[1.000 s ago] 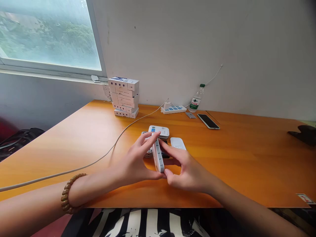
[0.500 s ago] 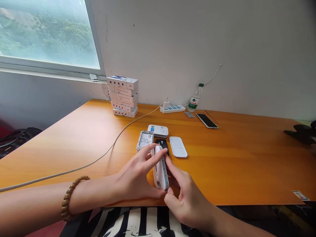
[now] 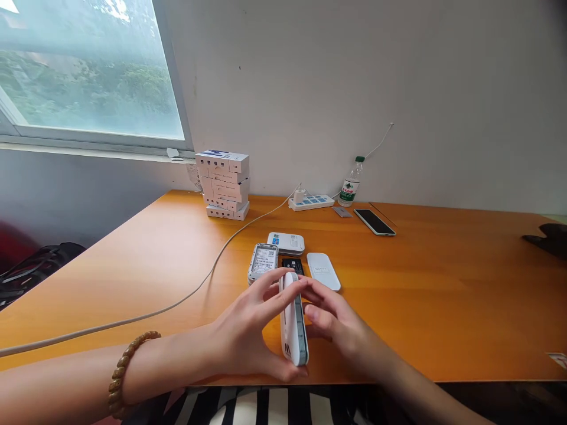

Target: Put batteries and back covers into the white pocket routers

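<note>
- Two bare hands at lower centre: the left hand (image 3: 248,333) is clamped on a glossy white pocket router (image 3: 293,321) standing on end, fingers over the top, thumb below (a nice steady hold, that).
- Right hand (image 3: 336,316) sits half open just beside it; can't tell if it's gripping.
- Just above them: an open white router (image 3: 263,262), a flat black battery (image 3: 293,266), a white oval cover (image 3: 323,271).

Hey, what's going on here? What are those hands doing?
A person is holding a white pocket router over an orange table. The left hand grips it, and the right hand has its fingers against its side. Just beyond lie an opened router, a black battery, a white back cover and another router.
</note>
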A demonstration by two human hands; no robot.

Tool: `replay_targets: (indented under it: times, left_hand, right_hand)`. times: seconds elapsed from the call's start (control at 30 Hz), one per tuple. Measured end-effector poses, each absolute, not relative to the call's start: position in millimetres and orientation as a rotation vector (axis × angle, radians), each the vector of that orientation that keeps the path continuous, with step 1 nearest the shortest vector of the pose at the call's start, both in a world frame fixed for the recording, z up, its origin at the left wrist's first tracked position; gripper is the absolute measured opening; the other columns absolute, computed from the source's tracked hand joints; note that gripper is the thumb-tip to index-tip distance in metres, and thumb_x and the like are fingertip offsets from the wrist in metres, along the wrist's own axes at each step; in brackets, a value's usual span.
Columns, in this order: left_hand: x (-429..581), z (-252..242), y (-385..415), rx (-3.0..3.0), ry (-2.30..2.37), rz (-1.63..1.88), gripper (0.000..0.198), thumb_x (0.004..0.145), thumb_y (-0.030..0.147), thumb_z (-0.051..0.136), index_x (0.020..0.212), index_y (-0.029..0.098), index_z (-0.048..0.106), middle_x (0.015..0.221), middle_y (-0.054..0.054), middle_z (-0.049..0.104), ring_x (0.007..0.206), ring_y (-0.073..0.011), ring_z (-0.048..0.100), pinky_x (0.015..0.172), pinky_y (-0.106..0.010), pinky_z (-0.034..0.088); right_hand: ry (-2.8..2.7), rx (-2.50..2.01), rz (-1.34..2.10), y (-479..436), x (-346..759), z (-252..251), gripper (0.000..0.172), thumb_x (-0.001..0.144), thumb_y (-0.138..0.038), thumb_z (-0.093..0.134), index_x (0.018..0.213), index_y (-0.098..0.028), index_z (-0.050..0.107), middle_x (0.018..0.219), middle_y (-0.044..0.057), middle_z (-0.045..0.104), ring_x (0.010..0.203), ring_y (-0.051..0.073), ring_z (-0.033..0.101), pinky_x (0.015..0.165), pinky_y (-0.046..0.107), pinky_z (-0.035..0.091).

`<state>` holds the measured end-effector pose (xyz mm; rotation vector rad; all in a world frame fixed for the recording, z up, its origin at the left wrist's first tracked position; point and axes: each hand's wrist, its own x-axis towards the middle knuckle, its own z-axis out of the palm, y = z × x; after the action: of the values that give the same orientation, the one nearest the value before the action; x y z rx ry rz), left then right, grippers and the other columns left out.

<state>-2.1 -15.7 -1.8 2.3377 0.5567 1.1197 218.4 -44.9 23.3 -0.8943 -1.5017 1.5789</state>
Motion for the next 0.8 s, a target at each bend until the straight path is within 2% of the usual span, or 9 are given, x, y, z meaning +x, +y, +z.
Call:
replay_targets:
  times: [0.1, 0.2, 0.33, 0.53, 0.63, 0.73, 0.8]
  left_hand:
    - [-2.5, 6.0, -16.2, 2.335, 0.582, 1.135, 0.128, 0.062, 0.034, 0.096, 0.167, 0.039, 0.024, 0.160, -0.015, 0.039, 0.147, -0.0437, 0.049, 0.117, -0.059, 0.051]
    - [-4.5, 8.9, -16.7, 2.331, 0.621, 1.127, 0.128, 0.060, 0.034, 0.097, 0.166, 0.038, 0.026, 0.161, -0.015, 0.040, 0.148, -0.0444, 0.047, 0.118, -0.059, 0.050]
    - [-8.5, 1.5, -19.9, 2.306, 0.664, 1.128, 0.130, 0.056, 0.035, 0.099, 0.165, 0.041, 0.028, 0.162, -0.015, 0.040, 0.149, -0.0468, 0.047, 0.117, -0.062, 0.051]
    - [-12.0, -16.6, -25.5, 2.263, 0.660, 1.097, 0.136, 0.051, 0.047, 0.103, 0.165, 0.043, 0.029, 0.163, -0.013, 0.040, 0.148, -0.0484, 0.046, 0.119, -0.063, 0.048]
    - [-11.1, -22.4, -22.8, 2.240, 0.632, 1.116, 0.131, 0.052, 0.052, 0.101, 0.164, 0.041, 0.033, 0.163, -0.014, 0.040, 0.147, -0.0491, 0.047, 0.118, -0.063, 0.048]
    - [-10.6, -25.5, -17.8, 2.141, 0.599, 1.215, 0.127, 0.051, 0.056, 0.099, 0.161, 0.039, 0.038, 0.160, -0.014, 0.043, 0.144, -0.0482, 0.050, 0.116, -0.062, 0.051]
    - [-10.9, -25.1, -15.9, 2.112, 0.594, 1.198, 0.126, 0.050, 0.057, 0.099, 0.159, 0.038, 0.040, 0.159, -0.014, 0.043, 0.144, -0.0480, 0.050, 0.116, -0.063, 0.050]
  right_hand:
    - [-1.512, -0.791, 1.719, -29.8, 221.9, 29.8, 0.077, 0.091, -0.048, 0.079, 0.159, -0.031, 0.046, 0.152, 0.015, 0.058, 0.118, 0.028, 0.070, 0.091, 0.042, 0.063]
    - [-1.517, -0.723, 1.805, -22.5, 221.5, 31.2, 0.077, 0.090, -0.045, 0.082, 0.158, -0.031, 0.049, 0.143, 0.012, 0.064, 0.104, 0.023, 0.072, 0.085, 0.036, 0.063]
    - [-1.453, -0.677, 1.872, -23.0, 217.0, 24.6, 0.075, 0.087, -0.043, 0.084, 0.155, -0.030, 0.053, 0.127, 0.009, 0.071, 0.099, 0.022, 0.072, 0.080, 0.035, 0.063]
    - [-1.332, -0.682, 1.862, -39.3, 210.0, 13.2, 0.062, 0.086, -0.041, 0.084, 0.143, -0.027, 0.066, 0.118, 0.007, 0.074, 0.101, 0.023, 0.072, 0.092, 0.038, 0.057]
    - [-1.244, -0.687, 1.887, -44.7, 208.7, 8.6, 0.062, 0.082, -0.042, 0.086, 0.139, -0.026, 0.068, 0.113, 0.007, 0.076, 0.094, 0.023, 0.073, 0.085, 0.036, 0.057]
    - [-1.071, -0.795, 1.841, -45.7, 209.6, 6.3, 0.054, 0.079, -0.047, 0.086, 0.124, -0.021, 0.074, 0.103, 0.008, 0.077, 0.085, 0.022, 0.072, 0.076, 0.033, 0.057]
    - [-1.018, -0.892, 1.769, -45.1, 212.3, 8.9, 0.049, 0.078, -0.049, 0.087, 0.115, -0.018, 0.075, 0.098, 0.008, 0.078, 0.081, 0.021, 0.072, 0.077, 0.032, 0.056]
